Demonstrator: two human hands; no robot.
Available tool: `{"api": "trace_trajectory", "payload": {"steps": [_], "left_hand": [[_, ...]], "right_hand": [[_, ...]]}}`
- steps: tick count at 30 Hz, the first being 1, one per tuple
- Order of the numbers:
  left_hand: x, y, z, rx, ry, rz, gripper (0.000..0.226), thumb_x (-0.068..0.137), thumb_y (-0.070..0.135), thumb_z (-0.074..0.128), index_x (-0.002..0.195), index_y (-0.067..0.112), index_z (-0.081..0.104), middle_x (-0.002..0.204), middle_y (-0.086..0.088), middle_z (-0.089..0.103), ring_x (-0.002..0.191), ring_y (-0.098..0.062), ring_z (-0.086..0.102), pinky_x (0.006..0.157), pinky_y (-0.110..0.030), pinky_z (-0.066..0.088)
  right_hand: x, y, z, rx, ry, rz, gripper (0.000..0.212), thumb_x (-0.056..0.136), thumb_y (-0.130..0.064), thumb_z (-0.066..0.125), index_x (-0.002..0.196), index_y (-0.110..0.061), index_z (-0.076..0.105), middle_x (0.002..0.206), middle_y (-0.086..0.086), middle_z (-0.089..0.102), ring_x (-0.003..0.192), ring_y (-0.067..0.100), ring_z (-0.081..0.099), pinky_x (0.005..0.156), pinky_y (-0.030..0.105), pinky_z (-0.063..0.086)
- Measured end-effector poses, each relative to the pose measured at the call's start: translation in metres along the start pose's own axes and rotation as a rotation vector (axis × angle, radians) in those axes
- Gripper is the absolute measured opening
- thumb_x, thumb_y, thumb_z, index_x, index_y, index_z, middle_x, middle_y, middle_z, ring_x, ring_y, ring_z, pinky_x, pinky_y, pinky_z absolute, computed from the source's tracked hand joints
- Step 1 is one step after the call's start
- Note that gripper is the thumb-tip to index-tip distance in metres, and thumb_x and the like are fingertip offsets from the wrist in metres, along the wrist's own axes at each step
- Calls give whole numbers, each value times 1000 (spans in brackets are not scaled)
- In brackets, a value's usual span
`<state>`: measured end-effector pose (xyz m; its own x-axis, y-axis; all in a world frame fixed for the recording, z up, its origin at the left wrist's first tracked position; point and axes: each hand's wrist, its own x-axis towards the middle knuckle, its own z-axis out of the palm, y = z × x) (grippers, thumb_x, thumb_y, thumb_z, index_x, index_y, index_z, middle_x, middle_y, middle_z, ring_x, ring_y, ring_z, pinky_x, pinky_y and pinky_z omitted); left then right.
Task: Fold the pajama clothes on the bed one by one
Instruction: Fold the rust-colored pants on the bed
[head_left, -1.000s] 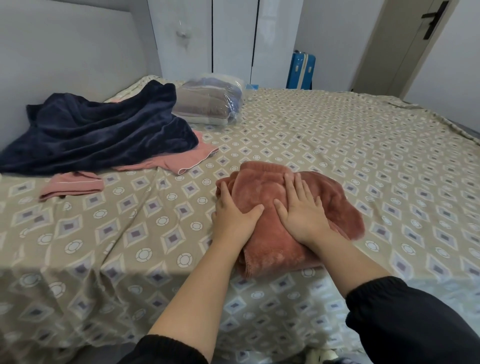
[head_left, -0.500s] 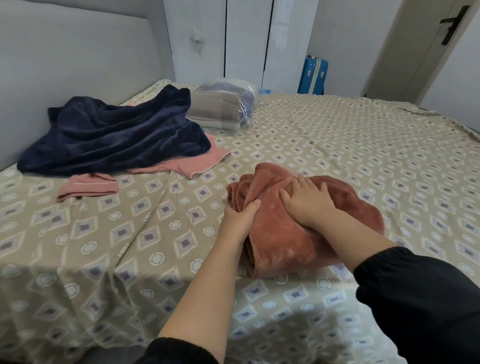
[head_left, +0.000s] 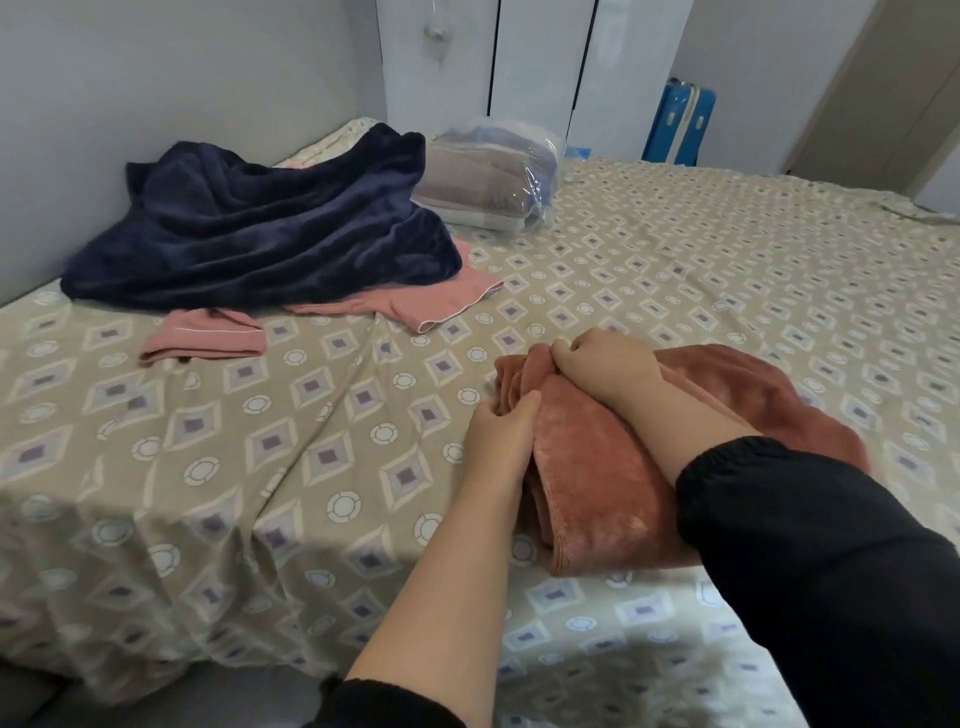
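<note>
A folded rust-brown fleece pajama piece (head_left: 613, 483) lies near the bed's front edge. My left hand (head_left: 501, 441) grips its left edge, fingers tucked under the fabric. My right hand (head_left: 602, 364) grips the far left corner of the same bundle, fingers curled round the cloth. A dark navy fleece garment (head_left: 260, 234) lies crumpled at the back left. A pink pajama piece (head_left: 410, 306) spreads out from under it, with a pink sleeve or cuff (head_left: 205, 340) lying apart to the left.
The bed (head_left: 675, 260) has a beige sheet with a diamond pattern. A clear plastic bag of folded bedding (head_left: 488, 182) sits at the back. A grey headboard wall is on the left, white wardrobe doors behind, and a blue suitcase (head_left: 678, 127) beside them.
Both hands went from lying flat on top of the rust-brown bundle to gripping its left edge and far corner. The view shifted closer and to the left.
</note>
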<state>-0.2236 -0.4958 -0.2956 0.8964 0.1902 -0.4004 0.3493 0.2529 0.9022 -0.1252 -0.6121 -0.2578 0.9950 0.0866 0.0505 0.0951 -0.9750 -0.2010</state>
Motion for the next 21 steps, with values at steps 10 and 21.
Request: {"api": "trace_trajectory", "payload": {"steps": [10,21], "left_hand": [[-1,10,-9,168,19,69,51,87,38,64,131,16,51,118,-2,62,102,-19,61,91,-38,51],[-15,19,-10,380,-6,176,45,92,40,56,130,15,50,100,5,59,97,-19,58,90,-34,48]], "right_hand": [[7,4,6,34,42,85,52,101,-40,19,100,-7,59,80,4,51,82,26,51,73,37,36],[-103,37,-8,-146,94,-37,57,100,-43,22,154,-25,11,162,-1,6,149,20,3,117,51,5]]}}
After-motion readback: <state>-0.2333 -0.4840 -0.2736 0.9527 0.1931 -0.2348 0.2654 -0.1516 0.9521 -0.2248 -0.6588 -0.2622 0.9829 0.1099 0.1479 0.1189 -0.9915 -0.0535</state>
